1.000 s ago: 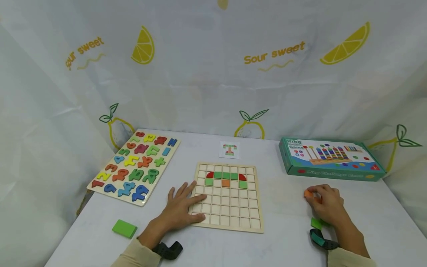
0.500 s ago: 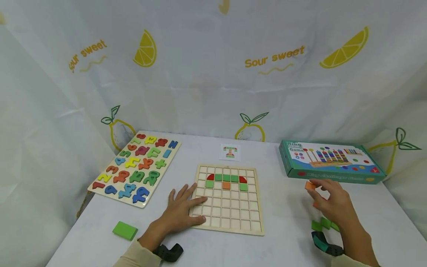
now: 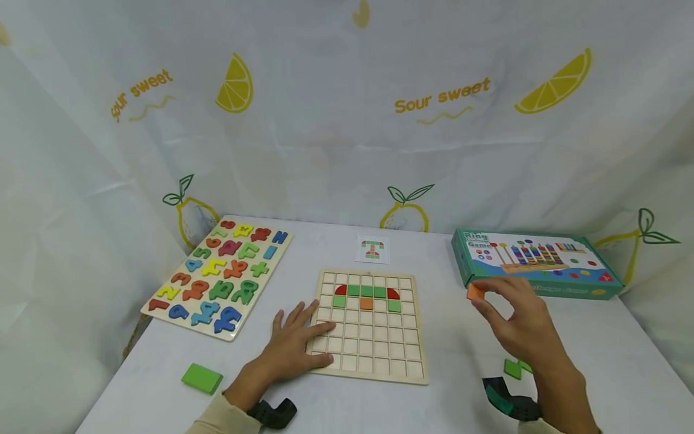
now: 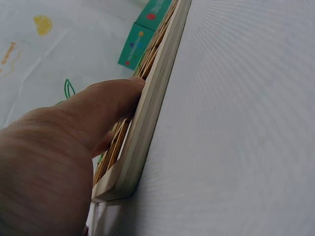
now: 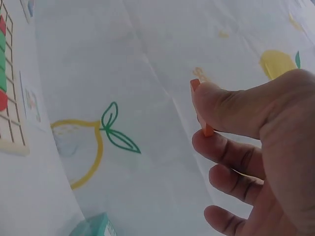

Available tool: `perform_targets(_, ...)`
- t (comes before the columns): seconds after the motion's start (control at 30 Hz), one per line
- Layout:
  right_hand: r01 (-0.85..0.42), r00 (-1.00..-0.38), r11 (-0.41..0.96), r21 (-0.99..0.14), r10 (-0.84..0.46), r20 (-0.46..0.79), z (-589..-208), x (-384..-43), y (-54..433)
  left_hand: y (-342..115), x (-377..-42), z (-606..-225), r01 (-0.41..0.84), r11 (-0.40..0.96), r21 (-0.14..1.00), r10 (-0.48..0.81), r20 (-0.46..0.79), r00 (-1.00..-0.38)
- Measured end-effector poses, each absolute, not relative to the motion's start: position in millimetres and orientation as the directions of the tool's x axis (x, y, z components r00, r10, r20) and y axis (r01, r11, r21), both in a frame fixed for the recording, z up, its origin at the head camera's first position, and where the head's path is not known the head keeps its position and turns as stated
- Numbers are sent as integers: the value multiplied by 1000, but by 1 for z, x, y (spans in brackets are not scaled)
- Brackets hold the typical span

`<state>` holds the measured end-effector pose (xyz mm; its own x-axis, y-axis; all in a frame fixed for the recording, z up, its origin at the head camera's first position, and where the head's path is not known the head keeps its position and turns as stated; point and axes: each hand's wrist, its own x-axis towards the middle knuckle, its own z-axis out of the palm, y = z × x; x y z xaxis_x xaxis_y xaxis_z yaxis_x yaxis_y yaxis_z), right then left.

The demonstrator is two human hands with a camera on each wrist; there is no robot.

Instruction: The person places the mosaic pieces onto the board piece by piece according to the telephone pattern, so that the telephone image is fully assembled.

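Between thumb and fingertips, my right hand (image 3: 517,316) pinches a small orange square tile (image 3: 475,292), lifted above the table to the right of the wooden grid board (image 3: 374,375); the tile (image 5: 202,109) appears nearly edge-on in the right wrist view. My left hand (image 3: 293,343) rests with spread fingers on the board's left edge, and its thumb (image 4: 113,98) lies over the rim in the left wrist view. On the grid, two red quarter-round tiles flank a row of green tiles (image 3: 367,292). Under that row sit an orange tile (image 3: 366,304) and two green ones.
A pattern card (image 3: 372,249) lies behind the board. To the left are a number puzzle board (image 3: 217,271) and a green block (image 3: 202,378). Loose green tiles (image 3: 512,368) lie by my right wrist. A green game box (image 3: 537,263) stands at the back right.
My right hand has lifted the orange tile off the table and carried it up and leftward, uncovering green tiles beneath. The left hand has stayed on the board.
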<state>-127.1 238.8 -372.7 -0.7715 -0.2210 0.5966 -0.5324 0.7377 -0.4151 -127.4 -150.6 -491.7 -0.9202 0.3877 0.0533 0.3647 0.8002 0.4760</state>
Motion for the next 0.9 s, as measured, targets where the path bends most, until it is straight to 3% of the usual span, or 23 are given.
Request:
perform_targets(0.47, -636, -732, 611, -471, -286, 619, -379, -147, 177, -151, -127, -492, 365, 803, 472, 385, 59, -921)
perform_targets(0.9, -616, -763, 569, -545, -260, 592, -410, -165, 131, -150, -127, -491, 363, 810, 461, 383, 54, -922)
